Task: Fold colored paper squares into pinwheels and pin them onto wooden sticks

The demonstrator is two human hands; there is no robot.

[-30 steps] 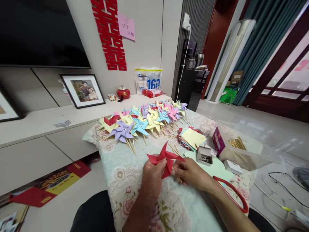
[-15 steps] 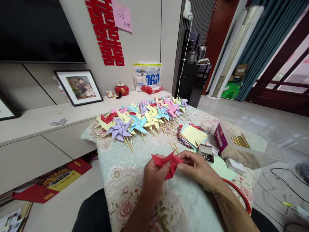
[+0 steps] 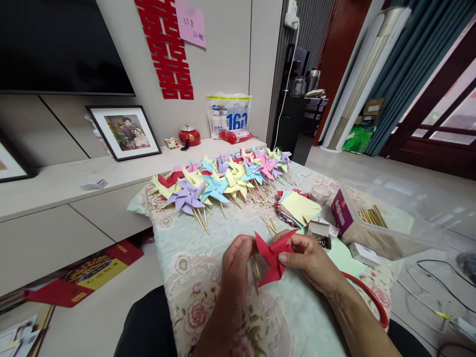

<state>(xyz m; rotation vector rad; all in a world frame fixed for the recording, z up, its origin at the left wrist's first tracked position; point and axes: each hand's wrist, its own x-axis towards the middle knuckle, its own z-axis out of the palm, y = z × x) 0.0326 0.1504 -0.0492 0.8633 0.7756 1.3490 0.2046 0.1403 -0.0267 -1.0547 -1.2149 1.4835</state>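
A red paper pinwheel (image 3: 273, 257) on a thin wooden stick (image 3: 257, 271) is up between my hands, above the cloth-covered table. My right hand (image 3: 314, 260) pinches its right blades between thumb and fingers. Curled around the left side, my left hand (image 3: 236, 263) is closed at the pinwheel and its stick; its fingertips are partly hidden behind the paper. Just beyond lie a few loose sticks (image 3: 268, 225), a stack of cut coloured paper (image 3: 299, 207) and an open small box (image 3: 319, 234) of metal pieces.
Many finished pinwheels (image 3: 215, 188) cover the table's far side. On the right are a clear plastic bin (image 3: 386, 233) with sticks, a small white box (image 3: 364, 255), a round clear tub (image 3: 320, 193) and a red scissors handle (image 3: 372, 300). A white cabinet (image 3: 122, 181) stands behind.
The red pinwheel has turned and shifted slightly right, showing more of its blades. My left thumb has come off its centre, and my right thumb now presses on a blade.
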